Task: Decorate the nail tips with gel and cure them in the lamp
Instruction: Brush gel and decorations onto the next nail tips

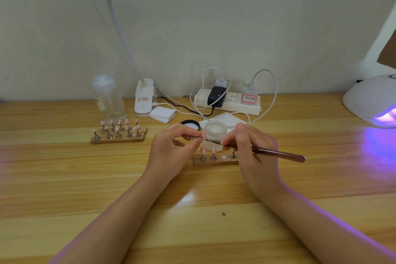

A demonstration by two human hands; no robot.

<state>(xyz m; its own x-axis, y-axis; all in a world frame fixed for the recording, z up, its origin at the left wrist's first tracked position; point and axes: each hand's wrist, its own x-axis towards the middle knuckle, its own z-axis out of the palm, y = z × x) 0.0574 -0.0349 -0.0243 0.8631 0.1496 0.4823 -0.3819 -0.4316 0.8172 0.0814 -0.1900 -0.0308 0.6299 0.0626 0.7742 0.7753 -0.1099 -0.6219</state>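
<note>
Both hands met over the wooden table (64,178), painting one nail tip (204,134).

The left hand (171,152) pinched the pink tip's small stand between thumb and forefinger; the right hand (250,152) gripped a slim brown brush (276,153), its bristles touching the tip. Just behind them stood one frosted round jar (215,129). Below the fingers lay a wooden holder (214,161) with two more tips; two fuller holders (120,133) sat left of the left hand. A white domed lamp (370,100) glowed violet far right.

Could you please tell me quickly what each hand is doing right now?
Left hand: pinches a nail tip on its small stand.
Right hand: grips the brush.
</note>
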